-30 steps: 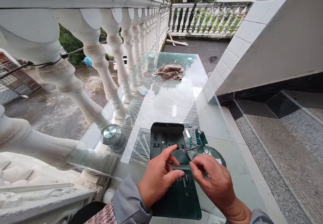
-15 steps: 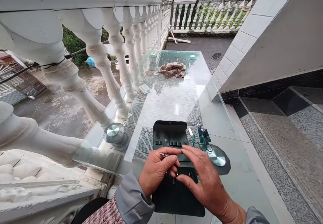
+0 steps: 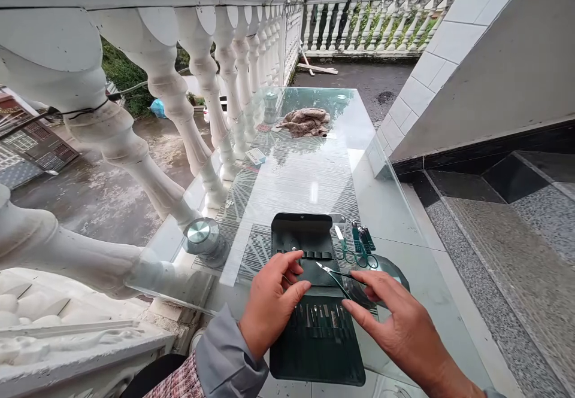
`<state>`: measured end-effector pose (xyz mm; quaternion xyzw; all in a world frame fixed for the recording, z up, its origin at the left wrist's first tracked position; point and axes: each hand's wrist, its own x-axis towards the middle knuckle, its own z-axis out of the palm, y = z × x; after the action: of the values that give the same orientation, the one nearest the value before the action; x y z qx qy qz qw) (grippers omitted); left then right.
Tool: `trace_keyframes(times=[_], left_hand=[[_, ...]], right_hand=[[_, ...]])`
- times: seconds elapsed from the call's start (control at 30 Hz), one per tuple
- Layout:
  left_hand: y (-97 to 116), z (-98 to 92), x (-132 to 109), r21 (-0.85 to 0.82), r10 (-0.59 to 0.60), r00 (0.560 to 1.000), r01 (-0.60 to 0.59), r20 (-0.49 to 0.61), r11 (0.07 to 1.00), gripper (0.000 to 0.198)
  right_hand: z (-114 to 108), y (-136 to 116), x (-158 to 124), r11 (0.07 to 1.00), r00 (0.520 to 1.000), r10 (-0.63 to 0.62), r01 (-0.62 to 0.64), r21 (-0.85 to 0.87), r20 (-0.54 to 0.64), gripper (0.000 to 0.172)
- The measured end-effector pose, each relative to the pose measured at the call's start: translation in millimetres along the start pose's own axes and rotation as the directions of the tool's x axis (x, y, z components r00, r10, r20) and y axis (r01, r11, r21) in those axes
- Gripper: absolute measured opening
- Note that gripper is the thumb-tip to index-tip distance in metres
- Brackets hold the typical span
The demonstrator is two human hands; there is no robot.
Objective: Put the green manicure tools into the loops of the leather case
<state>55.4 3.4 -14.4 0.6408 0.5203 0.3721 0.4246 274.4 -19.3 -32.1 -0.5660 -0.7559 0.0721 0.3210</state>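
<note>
An open dark green manicure case [image 3: 314,326] lies on the glass table [image 3: 309,176] near its front edge, with several small metal tools in its lower loops. My left hand [image 3: 269,302] rests on the case's left side, index finger and thumb apart. My right hand [image 3: 399,326] pinches a thin pointed green-handled tool [image 3: 335,273], which looks like small scissors. It hangs just over the case's right edge with its tip pointing left. Green-handled scissors and clippers [image 3: 357,242] lie on the glass to the right of the case.
A white balustrade [image 3: 197,87] runs along the table's left side. A crumpled brown cloth [image 3: 305,121] lies at the far end and a small box [image 3: 256,157] at the left edge. Round metal fittings [image 3: 202,233] hold the glass. Tiled steps [image 3: 516,236] rise on the right.
My right hand has pulled back to the right off the case and now holds the pointed tool. The left hand has slid down and left, uncovering the row of tools.
</note>
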Motion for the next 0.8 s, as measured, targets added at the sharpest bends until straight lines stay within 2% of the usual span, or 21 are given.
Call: trace_keyframes(times=[0.03, 0.1, 0.2, 0.27, 0.33, 0.6, 0.8], left_hand=[[-1, -1.6, -1, 0.186, 0.071, 0.997, -0.073, 0.016, 0.980, 0.038], [-3, -3.0, -4, 0.504, 0.166, 0.981, -0.192, 0.097, 0.842, 0.037], [-4, -1.3, -5, 0.723, 0.179, 0.959, -0.285, 0.222, 0.629, 0.028], [-4, 0.7, -5, 0.763, 0.169, 0.950, -0.311, 0.262, 0.566, 0.022], [-2, 2.1, -4, 0.777, 0.163, 0.947, -0.320, 0.276, 0.542, 0.018], [2, 4.5, -4, 0.798, 0.168, 0.939, -0.344, 0.301, 0.495, 0.013], [2, 4.7, -4, 0.799, 0.194, 0.934, -0.358, 0.301, 0.483, 0.013]], right_hand=[[-1, 3, -2, 1.000, 1.000, 0.011, -0.011, -0.002, 0.016, 0.030], [-1, 7, -6, 0.999, 0.999, 0.030, -0.029, -0.025, 0.027, 0.030], [-1, 12, -9, 0.994, 0.998, 0.055, -0.055, -0.096, 0.001, 0.033], [1, 13, -11, 0.989, 0.999, 0.046, -0.047, -0.140, -0.011, 0.034], [3, 13, -11, 0.986, 1.000, 0.021, -0.023, -0.166, -0.014, 0.034], [16, 7, -11, 0.966, 0.998, 0.028, -0.042, -0.256, -0.057, 0.041], [27, -2, -8, 0.940, 0.997, -0.021, -0.005, -0.340, -0.071, 0.042]])
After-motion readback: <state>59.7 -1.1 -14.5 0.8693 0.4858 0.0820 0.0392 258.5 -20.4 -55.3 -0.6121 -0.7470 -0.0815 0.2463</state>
